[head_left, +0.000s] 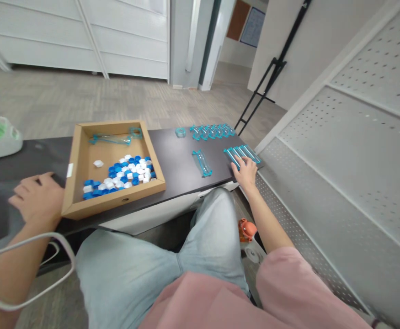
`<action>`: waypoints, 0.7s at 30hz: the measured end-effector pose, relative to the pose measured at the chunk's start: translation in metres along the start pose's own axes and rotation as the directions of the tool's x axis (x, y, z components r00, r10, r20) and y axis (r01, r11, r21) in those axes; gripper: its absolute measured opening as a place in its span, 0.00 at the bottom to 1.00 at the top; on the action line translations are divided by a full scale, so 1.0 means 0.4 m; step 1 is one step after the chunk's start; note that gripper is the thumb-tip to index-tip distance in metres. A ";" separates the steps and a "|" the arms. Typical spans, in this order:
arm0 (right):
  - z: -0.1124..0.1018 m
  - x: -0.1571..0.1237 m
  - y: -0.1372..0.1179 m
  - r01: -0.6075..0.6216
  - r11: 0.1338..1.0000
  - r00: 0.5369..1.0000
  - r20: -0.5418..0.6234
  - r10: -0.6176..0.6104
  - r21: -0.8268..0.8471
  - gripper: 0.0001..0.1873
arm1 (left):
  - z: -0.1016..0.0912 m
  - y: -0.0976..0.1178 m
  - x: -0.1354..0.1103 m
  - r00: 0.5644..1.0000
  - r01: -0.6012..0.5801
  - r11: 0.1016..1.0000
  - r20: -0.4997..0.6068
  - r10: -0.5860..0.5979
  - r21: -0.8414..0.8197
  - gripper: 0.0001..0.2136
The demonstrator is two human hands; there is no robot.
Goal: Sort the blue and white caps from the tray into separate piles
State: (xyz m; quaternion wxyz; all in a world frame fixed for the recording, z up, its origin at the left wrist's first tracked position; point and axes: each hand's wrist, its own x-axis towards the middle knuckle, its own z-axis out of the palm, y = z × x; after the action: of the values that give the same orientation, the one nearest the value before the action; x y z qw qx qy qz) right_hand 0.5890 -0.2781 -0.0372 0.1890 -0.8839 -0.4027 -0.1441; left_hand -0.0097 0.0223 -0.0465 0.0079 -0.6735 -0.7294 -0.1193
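Note:
My right hand [246, 173] is at the table's right end, its fingers apart and lying on a row of clear pieces with teal edges [249, 153]. To its left, a single clear piece with teal ends [202, 163] lies apart. Behind these stand several clear rounded pieces with teal edges [211, 132] in a line, and a small teal frame piece [180, 132]. My left hand [40, 198] rests on the table beside the cardboard box [114, 205], fingers loosely bent and apart, with nothing visible in them.
Inside the box are many blue and white hexagonal pieces [126, 172], a lone white one [98, 163] and a long clear piece [112, 139]. A white basket [6, 141] stands far left. A white cable [61, 237] loops over my left forearm. A perforated panel [340, 151] borders the right.

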 end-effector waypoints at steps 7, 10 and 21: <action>-0.008 0.078 -0.260 0.326 0.855 0.937 -0.015 -0.350 0.403 0.19 | -0.076 0.051 -0.050 0.998 -0.017 0.997 0.056 0.021 -0.073 0.30; -0.001 0.119 -0.485 0.461 0.701 0.822 0.036 -0.568 0.545 0.16 | -0.087 0.057 -0.057 0.997 -0.022 0.997 0.066 0.026 -0.071 0.30; 0.151 0.318 -1.100 0.607 0.789 0.694 0.420 -0.585 0.096 0.22 | -0.053 0.049 -0.054 1.000 -0.025 0.996 -0.015 0.024 -0.082 0.31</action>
State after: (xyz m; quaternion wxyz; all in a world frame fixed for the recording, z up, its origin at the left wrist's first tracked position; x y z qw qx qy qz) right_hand 0.3385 0.0985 0.0570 0.0168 -0.7193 -0.6944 -0.0100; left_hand 0.0085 -0.0015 -0.0266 -0.0134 -0.6813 -0.7155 -0.1537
